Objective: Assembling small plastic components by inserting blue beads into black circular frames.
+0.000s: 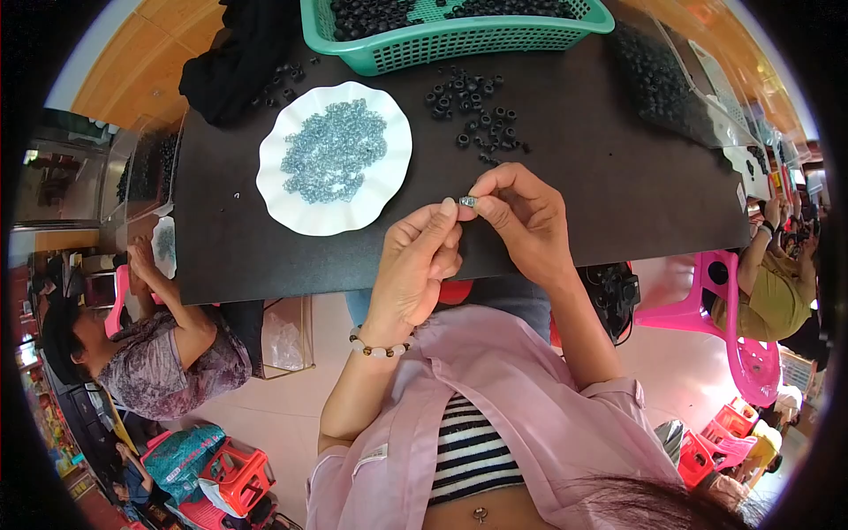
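Note:
Close above the near part of the dark table, my left hand [420, 256] and my right hand [528, 221] meet fingertip to fingertip. Between them is a small shiny, clear-grey piece [468, 201], pinched by the thumb and forefinger of each hand; its exact kind is too small to make out. To the left of my hands stands a white wavy-rimmed plate [276, 190] bearing a heap of small see-through bluish pieces [336, 150]. Beyond my right hand, several small black ring-like parts [477, 110] lie loose on the table.
A green plastic basket [477, 42] of black parts stands at the far edge. Black cloth [231, 66] lies far left, and a clear bag [658, 84] of black parts far right. Other people [172, 353] sit at both sides. A pink chair [707, 291] stands right.

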`<state>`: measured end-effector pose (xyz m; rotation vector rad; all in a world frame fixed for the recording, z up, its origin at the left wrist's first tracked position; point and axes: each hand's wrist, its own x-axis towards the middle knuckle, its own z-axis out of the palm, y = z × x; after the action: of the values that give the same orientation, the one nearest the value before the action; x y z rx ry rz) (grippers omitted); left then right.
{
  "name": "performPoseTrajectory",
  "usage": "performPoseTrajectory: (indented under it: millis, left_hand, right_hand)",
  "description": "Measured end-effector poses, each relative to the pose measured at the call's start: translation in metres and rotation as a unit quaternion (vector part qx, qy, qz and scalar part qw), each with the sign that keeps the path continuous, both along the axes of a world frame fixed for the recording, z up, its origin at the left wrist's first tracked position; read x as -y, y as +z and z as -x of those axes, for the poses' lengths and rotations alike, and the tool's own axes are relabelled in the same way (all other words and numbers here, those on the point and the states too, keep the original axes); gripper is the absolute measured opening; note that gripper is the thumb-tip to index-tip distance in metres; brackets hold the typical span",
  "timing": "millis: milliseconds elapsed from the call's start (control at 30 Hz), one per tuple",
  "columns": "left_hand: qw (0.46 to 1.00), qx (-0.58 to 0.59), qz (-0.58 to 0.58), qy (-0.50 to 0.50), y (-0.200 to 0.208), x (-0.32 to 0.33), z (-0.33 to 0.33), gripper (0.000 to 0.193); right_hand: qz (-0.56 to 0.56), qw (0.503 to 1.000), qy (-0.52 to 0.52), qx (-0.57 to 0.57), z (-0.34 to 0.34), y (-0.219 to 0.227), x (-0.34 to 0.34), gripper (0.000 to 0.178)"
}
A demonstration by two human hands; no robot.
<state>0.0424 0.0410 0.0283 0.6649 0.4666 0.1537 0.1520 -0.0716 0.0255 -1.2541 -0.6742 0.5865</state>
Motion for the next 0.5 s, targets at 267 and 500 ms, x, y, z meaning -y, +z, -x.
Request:
performPoseTrajectory:
  millis: [267, 500]
  left_hand:
    - [0.995, -0.004, 0.090, -0.038, -0.004, -0.012, 0.004, 0.022]
    - [0.998, -0.006, 0.061, -0.026, -0.011, -0.015, 0.006, 0.021]
  right_hand:
    - [0.006, 0.999, 0.039, 0.022, 0.000, -0.003, -0.006, 0.005]
    - [0.040, 0.999, 0.037, -0.001, -0.002, -0.002, -0.008, 0.006]
